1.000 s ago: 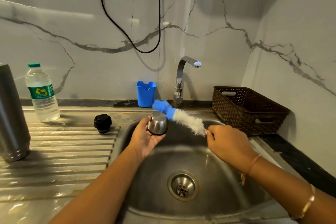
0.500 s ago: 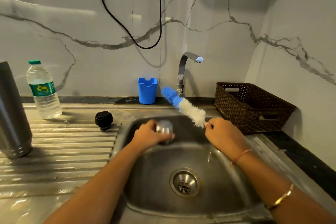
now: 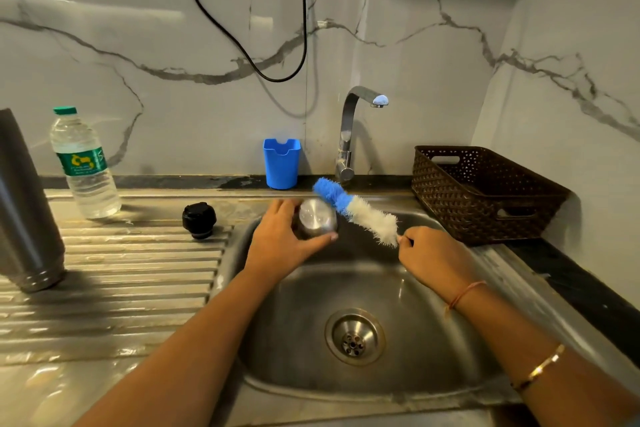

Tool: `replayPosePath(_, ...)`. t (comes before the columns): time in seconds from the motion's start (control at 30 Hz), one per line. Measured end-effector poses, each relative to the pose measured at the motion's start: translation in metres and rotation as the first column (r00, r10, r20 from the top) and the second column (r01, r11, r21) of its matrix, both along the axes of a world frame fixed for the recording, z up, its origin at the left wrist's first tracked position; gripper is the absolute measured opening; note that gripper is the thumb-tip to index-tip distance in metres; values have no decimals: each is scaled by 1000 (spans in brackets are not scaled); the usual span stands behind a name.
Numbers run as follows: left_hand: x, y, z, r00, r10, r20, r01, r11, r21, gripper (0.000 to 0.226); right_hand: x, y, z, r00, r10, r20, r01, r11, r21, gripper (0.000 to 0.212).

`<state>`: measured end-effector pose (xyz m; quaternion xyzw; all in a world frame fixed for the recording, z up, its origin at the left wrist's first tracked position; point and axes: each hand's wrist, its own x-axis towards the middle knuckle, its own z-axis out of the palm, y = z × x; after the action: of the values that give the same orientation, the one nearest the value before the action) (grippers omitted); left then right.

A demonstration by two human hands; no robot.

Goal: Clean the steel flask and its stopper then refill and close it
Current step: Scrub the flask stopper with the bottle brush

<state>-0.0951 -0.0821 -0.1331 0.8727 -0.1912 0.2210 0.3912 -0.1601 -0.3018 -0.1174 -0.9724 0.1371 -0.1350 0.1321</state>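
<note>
My left hand (image 3: 277, 246) grips a small steel cup-shaped cap (image 3: 316, 220) over the far left rim of the sink, its closed base turned toward me. My right hand (image 3: 433, 258) pinches the handle of a blue and white bottle brush (image 3: 356, 210), whose blue tip lies against the top of the cap. The tall steel flask (image 3: 24, 218) stands uncapped at the left edge of the draining board. Its black stopper (image 3: 199, 219) sits on the board beside the sink.
A plastic water bottle (image 3: 85, 166) stands at the back left. A blue holder (image 3: 281, 163) and the tap (image 3: 349, 135), not running, are behind the sink (image 3: 433, 340). A brown woven basket (image 3: 481, 194) sits at the right. A black cable (image 3: 242, 45) hangs on the wall.
My left hand has turned the cap over and lowered it toward the sink rim. The brush came off the cap, then its blue tip returned onto it.
</note>
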Motion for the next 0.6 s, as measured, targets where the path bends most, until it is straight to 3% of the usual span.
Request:
replayPosePath(0.07,-4,-3,9,983,33,183,-4,988,-153,65,0,-1,2,999,-10,33,10,1000,3,34)
replayPosePath(0.1,-5,-4,11,985,29,169,-4,990,-142,60,-1,-1,3,999,-15,45,15,1000,4,34)
replayPosePath(0.13,-6,-4,12,997,9,72,-6,999,-53,56,-1,-1,3,999,-18,50,18,1000,8,34)
replayPosePath(0.2,-5,-4,4,980,49,-194,14,950,311,55,0,-2,2,999,-14,47,14,1000,19,35)
replayPosePath(0.27,-2,0,-6,953,123,-277,18,889,457,61,-1,-2,0,999,-8,38,8,1000,20,35)
replayPosePath(0.43,-3,15,7,951,243,-191,-208,960,185,75,0,-3,-4,1000,-3,26,2,1000,30,33)
replayPosePath(0.53,-12,40,13,943,299,-146,-301,954,14,75,2,-4,-5,1000,-6,29,5,999,32,34)
replayPosePath(0.6,-16,62,12,929,352,-114,-355,935,-5,69,3,-4,-6,999,-13,33,12,999,35,35)
